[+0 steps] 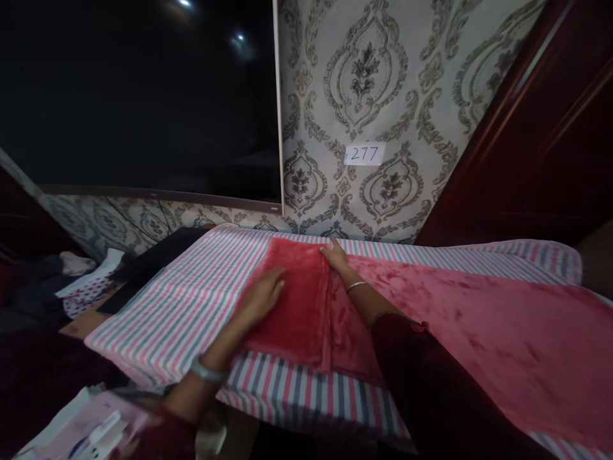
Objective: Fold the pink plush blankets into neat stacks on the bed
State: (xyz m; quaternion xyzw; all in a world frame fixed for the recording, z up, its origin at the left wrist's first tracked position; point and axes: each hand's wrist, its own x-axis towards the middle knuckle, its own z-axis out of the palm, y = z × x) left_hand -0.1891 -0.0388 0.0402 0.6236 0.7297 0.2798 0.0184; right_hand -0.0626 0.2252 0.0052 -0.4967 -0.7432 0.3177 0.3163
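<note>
A long red plush cloth (502,332) lies along the striped sheet, its left end folded over into a darker red panel (299,319). At the far end of the fold, my right hand (336,257), wearing a thin bangle, pinches the cloth's edge between thumb and fingers. My left hand (263,297), slightly blurred, rests flat over the left part of the folded panel with its fingers stretched out. A band (208,370) circles the left wrist. The underside of the fold is hidden.
The striped sheet (177,300) covers a table against a patterned wall (366,83). A large dark television (143,102) hangs at left; a paper marked 277 (364,154) is on the wall. Dark red wooden panel (531,128) at right. Clothes (90,281) and papers (90,425) lie at left.
</note>
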